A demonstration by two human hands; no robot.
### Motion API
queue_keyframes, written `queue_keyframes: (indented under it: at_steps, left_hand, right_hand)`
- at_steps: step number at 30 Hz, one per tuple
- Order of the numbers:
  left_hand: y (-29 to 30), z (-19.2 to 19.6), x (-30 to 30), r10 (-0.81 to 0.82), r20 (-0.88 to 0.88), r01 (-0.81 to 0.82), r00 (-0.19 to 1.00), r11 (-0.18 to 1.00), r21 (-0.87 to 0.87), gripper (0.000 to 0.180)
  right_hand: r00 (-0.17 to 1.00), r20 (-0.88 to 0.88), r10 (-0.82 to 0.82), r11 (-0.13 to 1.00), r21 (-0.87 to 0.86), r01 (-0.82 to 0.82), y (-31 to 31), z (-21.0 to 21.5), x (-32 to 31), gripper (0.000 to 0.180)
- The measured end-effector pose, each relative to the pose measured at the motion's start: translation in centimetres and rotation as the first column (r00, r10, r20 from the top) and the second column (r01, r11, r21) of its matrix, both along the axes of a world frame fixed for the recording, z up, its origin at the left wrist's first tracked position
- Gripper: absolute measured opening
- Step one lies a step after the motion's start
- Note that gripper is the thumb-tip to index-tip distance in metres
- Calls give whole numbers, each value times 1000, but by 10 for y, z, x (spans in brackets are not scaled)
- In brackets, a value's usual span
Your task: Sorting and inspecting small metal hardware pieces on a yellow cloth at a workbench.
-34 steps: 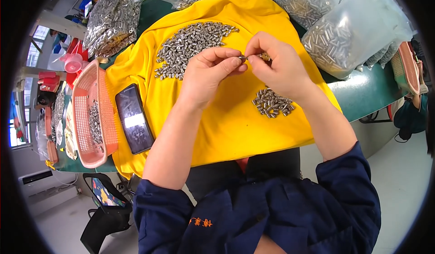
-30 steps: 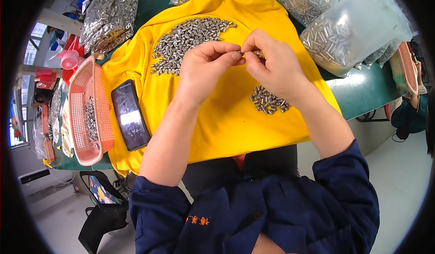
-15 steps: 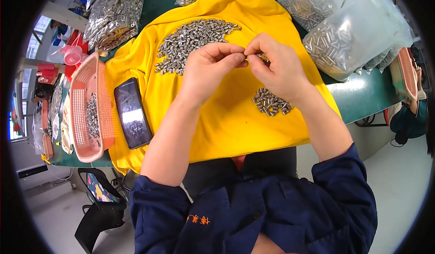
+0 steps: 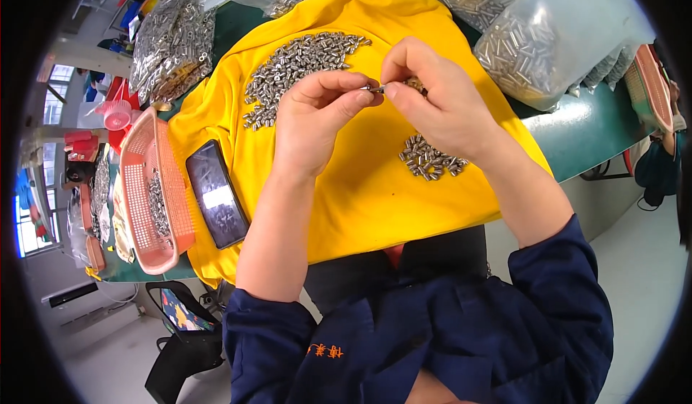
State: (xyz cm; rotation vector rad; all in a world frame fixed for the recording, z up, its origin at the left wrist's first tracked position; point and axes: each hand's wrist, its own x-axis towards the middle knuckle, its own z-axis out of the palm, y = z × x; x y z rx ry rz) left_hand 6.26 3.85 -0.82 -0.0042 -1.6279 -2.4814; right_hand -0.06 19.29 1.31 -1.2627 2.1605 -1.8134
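Note:
My left hand (image 4: 315,121) and my right hand (image 4: 445,103) meet over the yellow cloth (image 4: 360,202), each with thumb and forefinger pinched. Between the fingertips is a small metal piece (image 4: 378,89), mostly covered, its exact shape too small to make out. Something brownish-gold (image 4: 416,84) shows in the curl of my right hand; I cannot tell what it is. Beyond my left hand spreads a large pile of small silvery metal cylinders (image 4: 299,65). A smaller pile of similar cylinders (image 4: 431,160) lies below my right hand.
A dark phone (image 4: 218,195) lies at the left on the cloth, beside a pink plastic basket (image 4: 176,220) holding metal parts. Clear bags of metal parts stand at the back left (image 4: 173,51) and back right (image 4: 520,58). The green table (image 4: 587,134) shows at the right.
The fingertips have drawn slightly apart, and the metal piece now shows between them. My left hand has turned a little. The whole view has shifted slightly.

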Motion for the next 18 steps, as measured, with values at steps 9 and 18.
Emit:
queue_keyframes:
  at_steps: [9,18]
  left_hand:
    - [-1,2,2,2,-13,-3,1000,997,-83,12]
    - [8,13,3,91,3,-85,996,942,-326,12]
  right_hand:
    - [996,-94,6,992,127,6,1,2,0,8]
    - [990,-139,-29,998,55,37,-5,-2,3,7]
